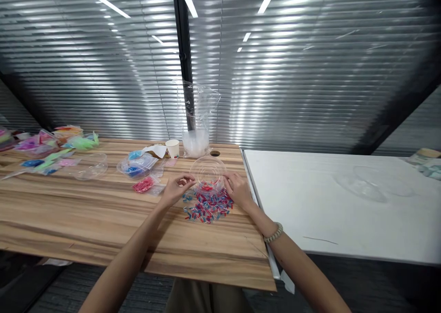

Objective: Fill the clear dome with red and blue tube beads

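A clear round plastic bowl (207, 166) is held by its rim between my two hands, tilted with its round face toward me. My left hand (177, 190) pinches the left side of the rim, and my right hand (237, 189) grips the right side. Some red pieces show through its lower part; whether they lie inside or behind the clear plastic, I cannot tell. Directly below and in front of the bowl, a spread pile of small red, blue and purple tube-like pieces (210, 208) covers the wooden tabletop.
Left of my hands lie a bag of red pieces (144, 184) and a clear container with blue packets (135, 166). Behind stand a paper cup (172, 148) and a tall clear bag with white contents (195, 143). A white table (310, 202) adjoins at right, holding clear lids (361, 184).
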A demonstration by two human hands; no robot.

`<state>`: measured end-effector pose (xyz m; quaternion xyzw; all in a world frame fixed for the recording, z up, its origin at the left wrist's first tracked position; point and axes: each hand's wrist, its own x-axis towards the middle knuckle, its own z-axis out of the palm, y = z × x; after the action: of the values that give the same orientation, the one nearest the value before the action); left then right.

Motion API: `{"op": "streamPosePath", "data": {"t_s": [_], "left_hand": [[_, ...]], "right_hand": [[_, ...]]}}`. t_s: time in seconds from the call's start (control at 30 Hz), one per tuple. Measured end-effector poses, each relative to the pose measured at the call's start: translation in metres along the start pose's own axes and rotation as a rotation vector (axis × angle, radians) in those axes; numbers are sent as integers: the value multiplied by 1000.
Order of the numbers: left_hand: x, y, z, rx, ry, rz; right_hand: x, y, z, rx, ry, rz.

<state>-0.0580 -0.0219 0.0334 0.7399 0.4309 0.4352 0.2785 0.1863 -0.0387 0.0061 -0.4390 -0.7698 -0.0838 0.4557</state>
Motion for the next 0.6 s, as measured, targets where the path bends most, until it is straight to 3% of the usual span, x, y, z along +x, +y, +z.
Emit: {"op": "streamPosePath", "data": {"t_s": [0.17, 0.33, 0.47, 0.6], "left_hand": [[-4, 9, 5, 148, -11, 144], [-7, -1, 9, 281, -24, 288], [-7, -7, 10, 378, -68, 329], [-4, 3, 5, 334, -118, 340]], "right_hand": [[-2, -1, -1, 9, 6, -14], [-3, -3, -3, 24, 17, -46], [-2, -3, -4, 17, 13, -45], [-3, 0, -2, 0, 26, -32]]}}
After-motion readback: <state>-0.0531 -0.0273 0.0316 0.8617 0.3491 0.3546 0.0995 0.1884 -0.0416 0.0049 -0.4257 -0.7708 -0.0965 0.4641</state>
